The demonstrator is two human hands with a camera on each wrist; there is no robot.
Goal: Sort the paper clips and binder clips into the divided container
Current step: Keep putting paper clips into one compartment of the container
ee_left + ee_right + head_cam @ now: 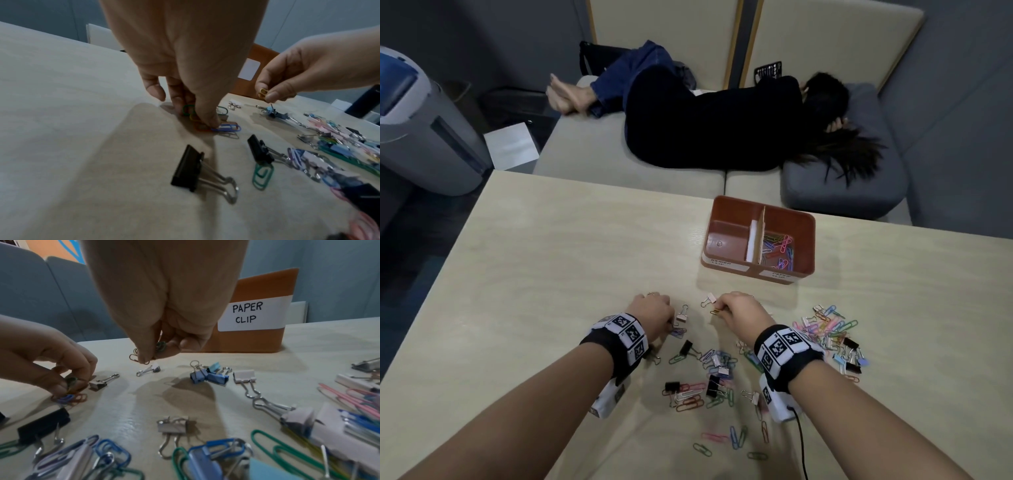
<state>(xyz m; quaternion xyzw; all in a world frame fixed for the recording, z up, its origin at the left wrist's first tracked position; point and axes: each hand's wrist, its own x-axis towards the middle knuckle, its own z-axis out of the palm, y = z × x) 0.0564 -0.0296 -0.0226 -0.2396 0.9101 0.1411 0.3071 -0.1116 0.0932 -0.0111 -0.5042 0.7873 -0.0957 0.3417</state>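
Divided container [756,270] at far right of surface [551,274]; paper clips [779,250] in right compartment. Loose paper clips and binder clips [715,363] scattered nearer. Left hand [654,310] fingers pinching paper clips against surface. Right hand [743,311] fingers pinching raised paper clips.

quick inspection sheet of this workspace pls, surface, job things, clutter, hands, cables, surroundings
surface: pale wood table.
job's things: brown divided container; right half holds paper clips, left half looks nearly bare; mixed clips scattered near the hands.
clutter: nothing seen beyond the clips.
grippers: left hand pinches paper clips on the table; right hand holds paper clips in its grip above the table.
cables: black cable from the right wrist unit.
surroundings: person lying on a bench; grey bin.
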